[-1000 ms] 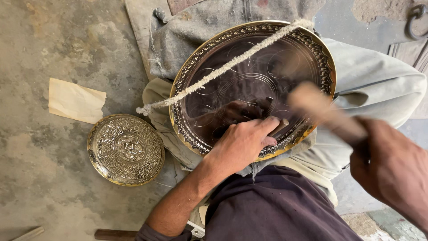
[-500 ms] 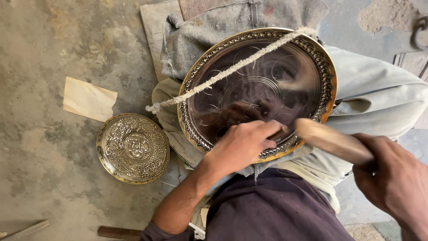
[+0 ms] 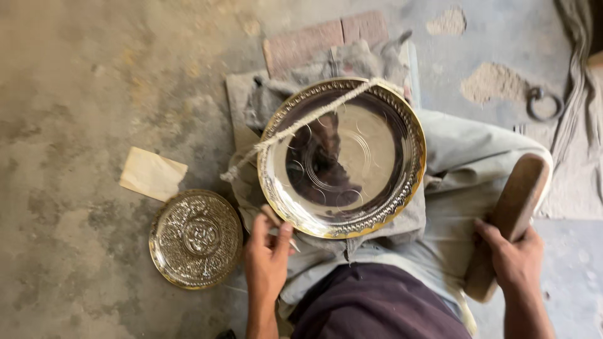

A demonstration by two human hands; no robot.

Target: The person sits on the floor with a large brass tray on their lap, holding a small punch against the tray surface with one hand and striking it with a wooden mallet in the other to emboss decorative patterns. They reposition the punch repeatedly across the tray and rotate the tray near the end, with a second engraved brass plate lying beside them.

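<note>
Beside the brass tray point(image 3: 342, 157), both hands grip tools.

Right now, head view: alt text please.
A large shiny metal tray rests on a seated person's lap, a rope across it. The left hand holds a thin tool at its rim; the right hand grips a wooden mallet.
</note>
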